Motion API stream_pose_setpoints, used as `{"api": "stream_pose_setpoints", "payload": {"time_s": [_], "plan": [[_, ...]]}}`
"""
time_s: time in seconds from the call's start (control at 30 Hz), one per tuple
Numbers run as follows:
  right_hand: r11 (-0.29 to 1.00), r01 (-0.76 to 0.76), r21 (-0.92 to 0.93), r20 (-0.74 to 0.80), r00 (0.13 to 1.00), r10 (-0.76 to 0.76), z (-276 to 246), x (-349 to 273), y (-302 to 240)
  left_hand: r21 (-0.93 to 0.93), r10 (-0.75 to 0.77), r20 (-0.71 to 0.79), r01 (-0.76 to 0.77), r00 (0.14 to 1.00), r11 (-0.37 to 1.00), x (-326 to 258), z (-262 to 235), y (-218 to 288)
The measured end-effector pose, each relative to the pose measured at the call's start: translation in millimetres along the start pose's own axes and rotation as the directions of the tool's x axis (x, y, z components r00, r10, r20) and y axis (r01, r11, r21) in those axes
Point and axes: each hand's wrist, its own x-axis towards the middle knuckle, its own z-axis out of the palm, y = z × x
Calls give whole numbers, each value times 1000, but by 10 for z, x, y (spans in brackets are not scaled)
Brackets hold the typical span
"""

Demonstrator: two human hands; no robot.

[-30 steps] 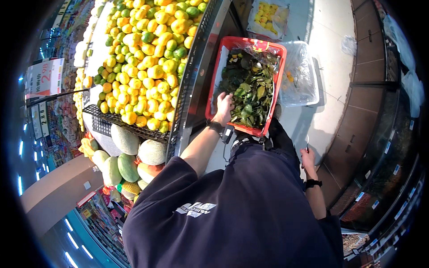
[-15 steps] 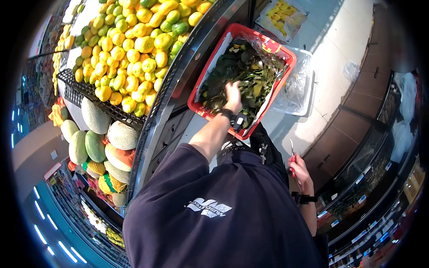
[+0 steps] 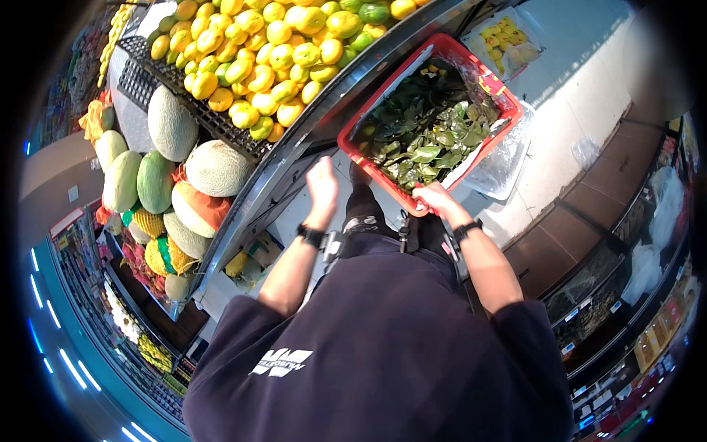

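While the right hand (image 3: 434,197) grips the near rim of the red crate (image 3: 495,82), already full of leaves (image 3: 427,136), the left hand (image 3: 322,183) hovers open and empty beside the fruit (image 3: 272,51) display.

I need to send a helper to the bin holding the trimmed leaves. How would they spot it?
Below the sloped display of yellow citrus, a red plastic crate sits on the floor, full of green leaves. The right hand grips its near rim; it is the only red container there.

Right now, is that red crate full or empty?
Mostly full: the red crate holds a heap of green leaves nearly to its rim. The right hand grips its near edge.
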Motion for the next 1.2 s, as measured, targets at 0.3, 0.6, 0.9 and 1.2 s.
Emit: {"api": "stream_pose_setpoints", "payload": {"time_s": [0.3,0.6,0.9,1.2], "plan": [[974,-148,-172,-43,989,142,-523,544,-737,-209,-96,-349,22,932,978,-300,-2168,-771],[951,65,-304,-639,726,-254,-1302,870,-847,-258,-143,-253,76,957,963,-220,-2174,-881],[936,-161,-314,8,985,173,-63,501,-646,-262,-105,77,121,992,957,-209,-1508,-408],[987,120,-103,-805,573,-154,-1034,1087,-609,-22,74,175,-71,982,997,-339,-783,-247]]}}
